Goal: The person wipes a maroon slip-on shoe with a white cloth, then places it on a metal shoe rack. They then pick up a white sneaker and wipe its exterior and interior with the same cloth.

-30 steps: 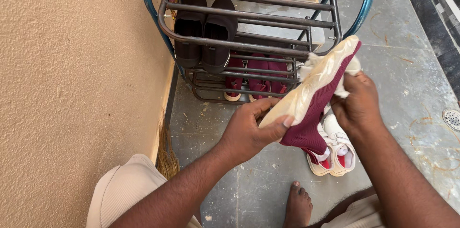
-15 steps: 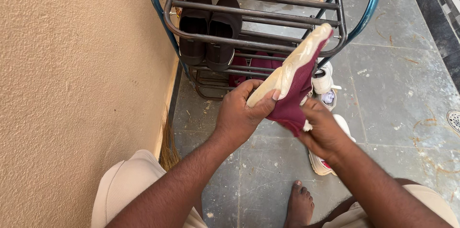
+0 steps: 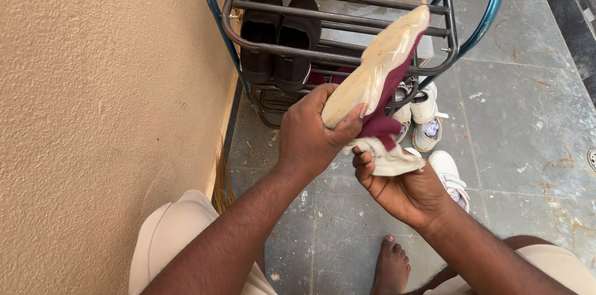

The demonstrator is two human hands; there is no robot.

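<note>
Now the maroon shoe (image 3: 382, 78) is being gripped sole-up by the left hand (image 3: 313, 134), raised before the metal rack's (image 3: 347, 13) front rail, while the pale cloth (image 3: 388, 157), lately up at the toe, is being clutched by the right hand (image 3: 403, 192) beneath the heel.

- A metal shoe rack (image 3: 347, 16) with grey bars and blue tubular side frames stands against the rough beige wall (image 3: 93, 102).
- Below the rack spreads a grey stone-tile floor (image 3: 521, 102), scuffed and speckled with pale marks.
- Right of the rack, at the far edge, a round drain cover (image 3: 591, 158) sits in the floor.
- Bristles of a broom (image 3: 221, 186) lean by the wall, left of the rack.
- Even daylight.
</note>
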